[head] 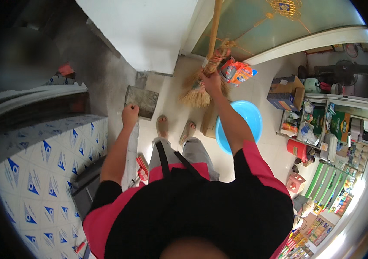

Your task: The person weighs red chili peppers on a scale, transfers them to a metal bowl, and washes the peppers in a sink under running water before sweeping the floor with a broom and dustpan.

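My right hand point(211, 82) grips a straw broom point(200, 97) at its bound neck, and its short handle juts up beyond my fingers. Close against it runs a long wooden pole point(215, 27); straw overlaps around its lower end, so I cannot tell where one broom stops and another begins. My left hand point(130, 115) is curled into a fist over the left edge of a grey, dusty dustpan point(142, 100). Whether that fist holds a handle is hidden.
Right of my feet are a light blue basin point(256, 124) and a cardboard box point(209, 121). An orange plastic bag point(237, 72) lies by the glass door point(287, 24). Loaded shelves point(313, 129) line the right. A patterned covered surface point(41, 181) stands left; a white wall point(148, 32) is ahead.
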The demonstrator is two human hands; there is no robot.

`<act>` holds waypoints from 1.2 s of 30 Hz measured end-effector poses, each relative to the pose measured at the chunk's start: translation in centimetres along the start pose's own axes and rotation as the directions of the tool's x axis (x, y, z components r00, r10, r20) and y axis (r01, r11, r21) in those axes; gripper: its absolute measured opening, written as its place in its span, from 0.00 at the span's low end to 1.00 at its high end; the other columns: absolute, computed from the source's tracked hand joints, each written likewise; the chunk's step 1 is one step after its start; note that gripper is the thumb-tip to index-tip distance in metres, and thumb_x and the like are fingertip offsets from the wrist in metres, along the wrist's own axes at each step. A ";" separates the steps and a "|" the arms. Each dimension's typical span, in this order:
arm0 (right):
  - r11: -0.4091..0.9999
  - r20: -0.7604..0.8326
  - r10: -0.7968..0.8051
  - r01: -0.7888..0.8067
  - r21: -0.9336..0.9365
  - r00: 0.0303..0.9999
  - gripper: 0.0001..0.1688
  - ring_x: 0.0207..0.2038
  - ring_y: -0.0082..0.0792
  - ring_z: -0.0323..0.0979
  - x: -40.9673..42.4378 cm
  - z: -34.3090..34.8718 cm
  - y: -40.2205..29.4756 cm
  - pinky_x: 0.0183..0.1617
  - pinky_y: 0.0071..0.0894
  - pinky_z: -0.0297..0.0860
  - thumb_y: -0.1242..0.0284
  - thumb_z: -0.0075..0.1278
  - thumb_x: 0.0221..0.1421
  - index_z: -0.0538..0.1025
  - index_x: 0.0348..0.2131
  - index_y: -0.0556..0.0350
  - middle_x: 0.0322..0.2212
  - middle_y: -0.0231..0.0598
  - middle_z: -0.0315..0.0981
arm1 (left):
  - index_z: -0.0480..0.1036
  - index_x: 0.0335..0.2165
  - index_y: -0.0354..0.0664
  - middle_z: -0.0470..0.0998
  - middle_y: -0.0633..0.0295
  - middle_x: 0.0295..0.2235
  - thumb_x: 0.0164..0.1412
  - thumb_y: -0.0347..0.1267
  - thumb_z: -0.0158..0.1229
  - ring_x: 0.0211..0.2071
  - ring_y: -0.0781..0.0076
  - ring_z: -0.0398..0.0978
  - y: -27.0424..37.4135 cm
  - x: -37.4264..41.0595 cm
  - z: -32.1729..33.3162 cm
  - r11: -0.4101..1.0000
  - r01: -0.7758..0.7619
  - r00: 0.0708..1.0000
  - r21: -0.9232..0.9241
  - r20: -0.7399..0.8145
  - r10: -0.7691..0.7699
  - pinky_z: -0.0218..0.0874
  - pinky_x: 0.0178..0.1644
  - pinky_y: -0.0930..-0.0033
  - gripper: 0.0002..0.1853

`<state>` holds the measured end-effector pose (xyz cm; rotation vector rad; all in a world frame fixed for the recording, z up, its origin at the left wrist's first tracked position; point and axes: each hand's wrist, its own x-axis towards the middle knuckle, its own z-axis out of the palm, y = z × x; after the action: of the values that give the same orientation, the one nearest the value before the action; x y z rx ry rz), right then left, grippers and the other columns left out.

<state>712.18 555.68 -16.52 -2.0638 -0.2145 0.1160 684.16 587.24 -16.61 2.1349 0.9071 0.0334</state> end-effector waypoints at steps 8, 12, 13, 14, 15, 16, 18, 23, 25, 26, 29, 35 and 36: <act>0.885 0.144 0.409 -0.354 -0.303 0.901 0.48 0.53 0.53 0.67 10.4 10.3 1.2 0.54 0.48 0.67 0.63 0.60 0.51 0.52 0.62 0.58 0.59 0.55 0.55 | 0.69 0.20 0.30 0.69 0.50 0.16 0.59 0.42 0.54 0.20 0.56 0.68 -3.8 3.3 3.4 0.973 0.196 0.979 -0.119 -0.038 -0.201 0.56 0.28 0.52 0.23; 0.843 0.005 0.332 -0.295 -0.451 0.943 0.46 0.55 0.55 0.63 8.3 12.4 1.1 0.55 0.51 0.65 0.68 0.60 0.48 0.54 0.60 0.59 0.58 0.57 0.53 | 0.67 0.19 0.29 0.68 0.52 0.15 0.58 0.42 0.54 0.19 0.61 0.66 -4.1 5.7 5.8 0.944 0.270 0.962 -0.190 0.102 -0.255 0.56 0.28 0.53 0.23; 0.880 0.109 0.275 -0.204 -0.430 0.955 0.49 0.56 0.56 0.62 6.7 11.8 1.5 0.57 0.51 0.63 0.68 0.60 0.47 0.52 0.61 0.60 0.58 0.58 0.52 | 0.67 0.19 0.30 0.68 0.52 0.15 0.58 0.42 0.54 0.19 0.60 0.65 -4.5 6.4 7.1 0.945 0.246 0.969 -0.216 0.062 -0.238 0.55 0.28 0.52 0.23; 0.914 0.212 0.212 -0.116 -0.389 0.954 0.52 0.57 0.57 0.60 4.2 11.2 1.7 0.60 0.51 0.60 0.69 0.59 0.46 0.49 0.63 0.61 0.59 0.60 0.52 | 0.67 0.19 0.30 0.68 0.52 0.15 0.58 0.42 0.54 0.19 0.59 0.65 -5.3 7.2 8.4 0.948 0.217 0.976 -0.235 0.016 -0.219 0.55 0.28 0.52 0.23; 0.941 0.304 0.131 -0.023 -0.337 0.944 0.55 0.58 0.58 0.59 2.0 10.4 1.7 0.62 0.51 0.58 0.70 0.59 0.46 0.47 0.64 0.62 0.59 0.61 0.52 | 0.67 0.18 0.30 0.68 0.52 0.15 0.58 0.42 0.54 0.19 0.58 0.65 -6.1 8.1 9.5 0.955 0.218 0.975 -0.204 -0.004 -0.223 0.55 0.28 0.52 0.23; 0.930 0.323 0.072 0.053 -0.364 0.944 0.54 0.59 0.58 0.57 -1.0 9.3 2.2 0.63 0.50 0.56 0.70 0.59 0.45 0.47 0.64 0.62 0.59 0.62 0.51 | 0.67 0.18 0.30 0.68 0.51 0.15 0.58 0.42 0.53 0.19 0.56 0.65 -6.8 8.8 10.8 0.960 0.219 0.974 -0.175 -0.023 -0.227 0.55 0.28 0.51 0.23; 0.939 0.343 0.108 0.017 -0.343 0.933 0.52 0.61 0.58 0.55 -7.2 6.2 3.6 0.64 0.48 0.54 0.69 0.58 0.45 0.51 0.63 0.62 0.59 0.63 0.53 | 0.67 0.19 0.30 0.69 0.51 0.15 0.58 0.42 0.53 0.19 0.54 0.65 -7.4 10.3 12.7 0.965 0.212 0.975 -0.154 -0.038 -0.221 0.55 0.28 0.51 0.23; 0.739 0.174 0.625 -0.505 -0.446 0.761 0.46 0.58 0.56 0.62 -23.0 -4.0 10.2 0.62 0.43 0.60 0.61 0.58 0.48 0.58 0.59 0.68 0.55 0.63 0.63 | 0.69 0.21 0.31 0.70 0.48 0.18 0.57 0.44 0.53 0.21 0.51 0.66 -5.0 11.2 15.5 0.960 0.229 0.974 -0.163 0.043 -0.225 0.54 0.29 0.49 0.23; 0.670 0.103 0.679 -0.557 -0.491 0.727 0.45 0.57 0.58 0.63 -27.7 -8.3 11.1 0.61 0.45 0.61 0.62 0.58 0.48 0.59 0.59 0.67 0.54 0.65 0.63 | 0.71 0.22 0.32 0.71 0.48 0.18 0.57 0.45 0.52 0.22 0.50 0.68 -5.1 12.2 16.9 0.975 0.178 0.984 -0.130 0.004 -0.179 0.55 0.29 0.49 0.23; 0.630 0.063 0.693 -0.562 -0.536 0.718 0.44 0.55 0.59 0.65 -29.5 -10.0 11.1 0.59 0.47 0.62 0.64 0.57 0.49 0.58 0.59 0.66 0.52 0.67 0.64 | 0.71 0.22 0.32 0.72 0.47 0.19 0.57 0.46 0.52 0.22 0.50 0.68 -5.3 12.7 17.6 0.983 0.147 0.989 -0.112 -0.010 -0.149 0.55 0.30 0.49 0.24; 0.556 -0.092 0.733 -0.670 -0.492 0.675 0.43 0.56 0.61 0.61 -32.6 -13.2 9.8 0.61 0.48 0.59 0.68 0.54 0.50 0.56 0.59 0.71 0.52 0.67 0.63 | 0.75 0.26 0.34 0.76 0.46 0.24 0.59 0.46 0.50 0.28 0.44 0.72 -7.7 15.1 19.5 0.982 0.188 0.982 -0.033 -0.001 -0.188 0.58 0.33 0.48 0.24; 0.398 -0.241 0.806 -0.796 -0.456 0.541 0.42 0.54 0.58 0.65 -44.9 -10.0 7.4 0.58 0.48 0.63 0.65 0.55 0.50 0.58 0.59 0.63 0.49 0.67 0.66 | 0.73 0.30 0.46 0.72 0.60 0.26 0.61 0.53 0.53 0.29 0.57 0.70 -3.9 16.3 20.0 0.987 0.160 0.971 0.018 0.177 -0.160 0.61 0.36 0.50 0.22; 0.403 -0.234 0.809 -0.798 -0.447 0.539 0.42 0.54 0.59 0.64 -46.6 -9.2 6.3 0.58 0.49 0.62 0.65 0.55 0.50 0.58 0.59 0.64 0.49 0.67 0.66 | 0.72 0.31 0.47 0.72 0.61 0.28 0.61 0.54 0.54 0.30 0.59 0.71 -3.6 16.6 20.0 0.993 0.121 0.974 0.007 0.193 -0.120 0.61 0.37 0.50 0.22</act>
<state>668.76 535.47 -17.96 -2.5236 0.9017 0.7610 700.47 585.72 -37.08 2.0339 0.9179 -0.2289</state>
